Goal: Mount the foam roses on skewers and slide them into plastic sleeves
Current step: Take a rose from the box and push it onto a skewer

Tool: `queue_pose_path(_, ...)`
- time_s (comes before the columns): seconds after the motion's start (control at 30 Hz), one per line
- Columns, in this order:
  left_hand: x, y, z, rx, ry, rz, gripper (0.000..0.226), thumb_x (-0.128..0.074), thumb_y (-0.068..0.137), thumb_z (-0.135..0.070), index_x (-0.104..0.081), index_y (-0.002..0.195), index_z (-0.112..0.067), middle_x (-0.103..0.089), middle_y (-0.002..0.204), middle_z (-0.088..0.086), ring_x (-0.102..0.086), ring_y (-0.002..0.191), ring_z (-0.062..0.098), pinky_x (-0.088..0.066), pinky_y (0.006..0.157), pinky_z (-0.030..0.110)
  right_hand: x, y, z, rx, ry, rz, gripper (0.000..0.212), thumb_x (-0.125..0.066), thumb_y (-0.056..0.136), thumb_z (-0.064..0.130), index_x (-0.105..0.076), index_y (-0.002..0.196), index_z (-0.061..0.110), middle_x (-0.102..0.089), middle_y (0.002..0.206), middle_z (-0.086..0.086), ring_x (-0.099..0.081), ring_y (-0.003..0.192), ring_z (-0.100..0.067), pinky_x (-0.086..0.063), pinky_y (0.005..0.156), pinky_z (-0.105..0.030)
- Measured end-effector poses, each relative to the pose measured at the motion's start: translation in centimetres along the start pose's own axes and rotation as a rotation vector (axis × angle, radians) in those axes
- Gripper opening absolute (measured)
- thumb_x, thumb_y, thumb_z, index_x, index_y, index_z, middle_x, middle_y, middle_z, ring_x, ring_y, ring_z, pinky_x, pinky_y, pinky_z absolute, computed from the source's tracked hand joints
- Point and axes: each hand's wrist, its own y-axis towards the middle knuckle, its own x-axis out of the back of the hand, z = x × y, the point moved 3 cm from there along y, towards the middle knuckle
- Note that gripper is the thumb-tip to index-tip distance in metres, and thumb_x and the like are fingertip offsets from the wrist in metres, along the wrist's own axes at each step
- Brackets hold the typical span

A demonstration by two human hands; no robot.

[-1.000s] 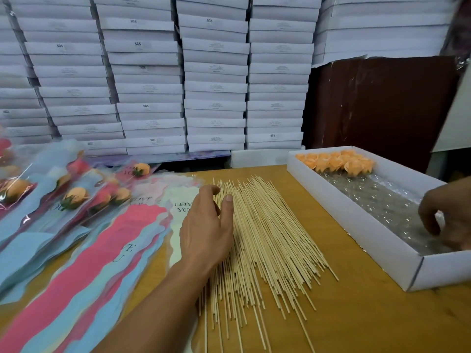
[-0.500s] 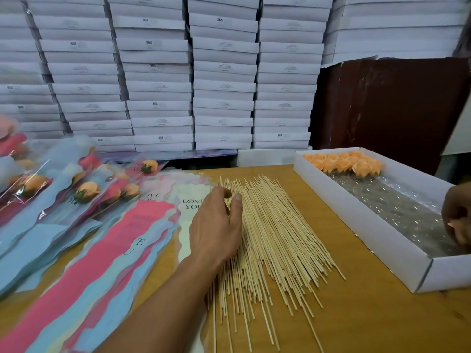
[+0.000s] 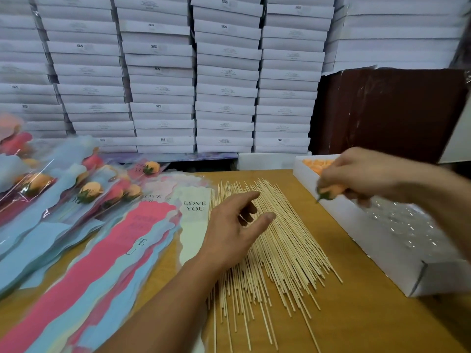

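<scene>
From the head view, the left hand (image 3: 233,225) hovers spread, fingers relaxed, over the bamboo skewers (image 3: 277,240) on the wooden table (image 3: 369,324). The right hand (image 3: 356,174) pinches an orange foam rose (image 3: 328,191) above the white box (image 3: 377,240). Empty plastic sleeves (image 3: 142,240) lie left.

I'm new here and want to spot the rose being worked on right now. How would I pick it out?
Start at the long white cardboard box on the right of the wooden table. Above its near wall, the right hand holds one orange foam rose with green leaves. Unlike the loose orange roses at the box's far end, it is lifted and held in fingers.
</scene>
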Motion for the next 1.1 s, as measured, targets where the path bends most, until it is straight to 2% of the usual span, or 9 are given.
queue_pose_path(0.1,-0.3,-0.1,-0.3,-0.011,-0.066,0.047,0.069,-0.076,0.075,-0.048,-0.060,0.137,-0.022,-0.066,0.104,-0.007,-0.063,0.092,0.009,-0.054,0.080,0.023,-5.1,1.6,2.2,0.002,0.067,0.030,0.025,-0.068,0.086,0.031,-0.074,0.075,0.009,-0.058,0.047,0.009,-0.045,0.048,-0.011,-0.042,0.040,-0.023)
queue_pose_path(0.23,-0.1,-0.1,-0.1,-0.055,-0.016,0.033,0.029,-0.079,0.084,-0.022,-0.072,0.112,-0.023,-0.067,0.089,-0.008,-0.061,0.081,0.012,-0.052,0.073,0.026,-9.3,3.7,3.6,0.062,0.189,0.027,0.023,-0.066,0.084,0.034,-0.071,0.088,0.011,-0.060,0.060,0.003,-0.048,0.053,-0.015,-0.042,0.041,-0.024)
queue_pose_path(0.43,0.8,0.2,1.1,0.069,-0.025,-0.079,0.005,-0.071,0.090,-0.025,-0.074,0.094,-0.024,-0.068,0.075,-0.003,-0.060,0.069,0.014,-0.051,0.066,0.035,-9.6,4.9,2.7,0.077,0.481,0.096,0.043,-0.062,0.092,0.057,-0.074,0.094,0.016,-0.065,0.071,0.000,-0.052,0.053,-0.011,-0.046,0.046,-0.026)
queue_pose_path(0.5,1.1,0.4,1.6,0.156,-0.034,-0.176,0.019,-0.068,0.091,-0.033,-0.067,0.075,-0.023,-0.058,0.060,-0.010,-0.050,0.056,0.006,-0.040,0.053,0.023,-9.7,5.9,1.7,-0.003,0.371,-0.110,0.041,-0.060,0.096,0.051,-0.075,0.096,0.012,-0.070,0.076,-0.003,-0.055,0.055,-0.013,-0.047,0.047,-0.028)
queue_pose_path(0.6,1.5,0.7,2.1,0.266,-0.079,-0.261,0.046,-0.066,0.091,-0.041,-0.047,0.054,-0.022,-0.041,0.047,-0.011,-0.035,0.046,0.004,-0.028,0.046,0.017,-11.7,7.5,1.2,-0.070,-0.123,-0.266,0.036,-0.063,0.097,0.030,-0.063,0.067,0.009,-0.070,0.074,-0.004,-0.054,0.057,-0.018,-0.042,0.049,-0.027)
queue_pose_path(0.67,1.7,0.8,2.4,0.308,-0.147,-0.280,0.045,-0.066,0.089,-0.040,-0.052,0.054,-0.016,-0.043,0.049,0.000,-0.038,0.050,0.005,-0.029,0.050,0.021,-13.1,8.3,1.2,-0.075,-0.255,-0.282,0.039,-0.066,0.094,0.025,-0.050,0.060,0.015,-0.056,0.062,-0.002,-0.048,0.055,-0.019,-0.032,0.047,-0.027)
queue_pose_path(0.8,1.9,1.0,2.4,0.337,-0.272,-0.303,0.041,-0.069,0.085,-0.033,-0.057,0.069,0.003,-0.045,0.061,0.006,-0.042,0.061,0.011,-0.033,0.058,0.027,-14.4,9.3,1.6,-0.104,-0.352,-0.301,0.033,-0.068,0.093,0.025,-0.046,0.070,0.017,-0.051,0.072,0.000,-0.047,0.060,-0.017,-0.029,0.047,-0.030)
queue_pose_path(0.97,2.0,1.1,2.5,0.352,-0.419,-0.289,0.031,-0.070,0.087,-0.029,-0.063,0.067,-0.006,-0.054,0.060,0.000,-0.042,0.055,0.009,-0.037,0.057,0.025,-14.8,9.9,1.8,-0.125,-0.369,-0.324,0.028,-0.066,0.089,0.010,-0.046,0.071,0.016,-0.051,0.074,-0.001,-0.045,0.060,-0.016,-0.029,0.046,-0.029)
queue_pose_path(1.1,2.1,1.2,2.4,0.377,-0.530,-0.299,0.016,-0.068,0.091,-0.026,-0.071,0.086,-0.011,-0.071,0.071,0.005,-0.054,0.056,0.009,-0.045,0.053,0.019,-14.6,9.9,1.4,-0.166,-0.271,-0.345,0.022,-0.071,0.084,0.016,-0.053,0.071,0.015,-0.057,0.070,-0.001,-0.053,0.059,-0.016,-0.032,0.044,-0.027)
